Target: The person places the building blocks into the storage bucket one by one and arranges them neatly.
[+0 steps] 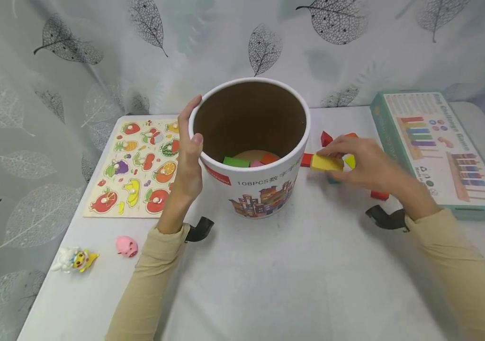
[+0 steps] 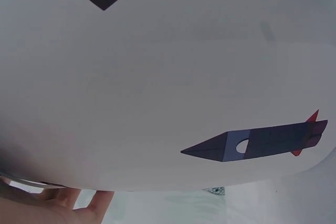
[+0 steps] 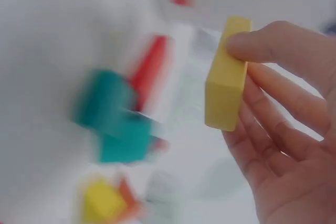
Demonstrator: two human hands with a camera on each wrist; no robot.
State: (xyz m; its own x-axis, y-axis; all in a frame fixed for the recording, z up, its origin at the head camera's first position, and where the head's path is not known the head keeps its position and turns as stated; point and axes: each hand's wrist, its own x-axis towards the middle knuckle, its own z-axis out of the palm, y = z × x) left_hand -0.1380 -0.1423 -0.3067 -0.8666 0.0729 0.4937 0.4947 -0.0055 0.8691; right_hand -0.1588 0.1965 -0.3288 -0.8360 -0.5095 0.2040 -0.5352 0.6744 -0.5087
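My left hand (image 1: 189, 166) holds the left side of a white paper bucket (image 1: 264, 194), its thumb and a fingertip at the rim. The left wrist view is mostly the bucket's printed side, with that hand (image 2: 58, 208) at the lower left corner. Inside the bucket lie a green block (image 1: 236, 162), an orange block (image 1: 270, 158) and a pink one. To the right of the bucket my right hand (image 1: 366, 163) pinches a yellow rectangular block (image 1: 327, 163) between thumb and fingers. Beneath and around this hand are red blocks (image 1: 306, 159), teal blocks (image 3: 105, 100) and a smaller yellow block (image 3: 102, 200).
A fruit puzzle board (image 1: 140, 166) lies to the left of the bucket. Nearer the front left are a pink pig figure (image 1: 127, 246) and a white-and-yellow figure (image 1: 76, 259). On the right lies a teal game box (image 1: 447, 151). A leaf-patterned curtain (image 1: 225, 42) hangs behind the white table.
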